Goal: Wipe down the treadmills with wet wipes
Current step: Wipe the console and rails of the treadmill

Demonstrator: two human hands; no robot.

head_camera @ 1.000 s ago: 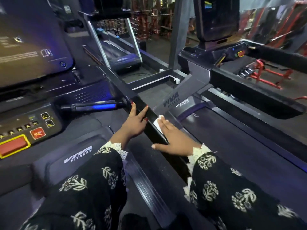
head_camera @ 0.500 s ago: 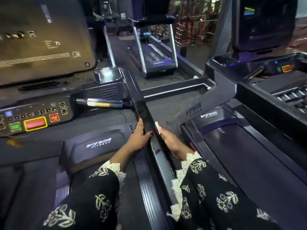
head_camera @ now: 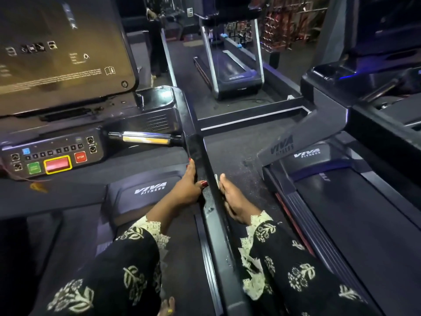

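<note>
Compared with a second ago, the right hand [head_camera: 232,199] has rolled off its flat, palm-down spot and now sits edge-on against the outer face of the handrail [head_camera: 213,215]. The wet wipe [head_camera: 216,179], which was showing plainly, is down to a thin white sliver poking out by the fingertips. That sliver runs the same way as the rail; can't tell how the rest is folded, the hand covers it. Fingers on that hand look straight, pressing the wipe to the rail rather than curling round anything. Left hand [head_camera: 188,189] is on the inner side, right across from the other one: thumb hooked over the top edge, index finger stretched forward along the side, so it's clamping the rail. The rail itself is long and glossy black, its long axis pointing away from the person and ending up by the console [head_camera: 52,156] of the treadmill [head_camera: 145,190], where the shiny pulse grip [head_camera: 143,138] meets it. Next treadmill [head_camera: 341,201] sits off to the right, apart from the rail.
</note>
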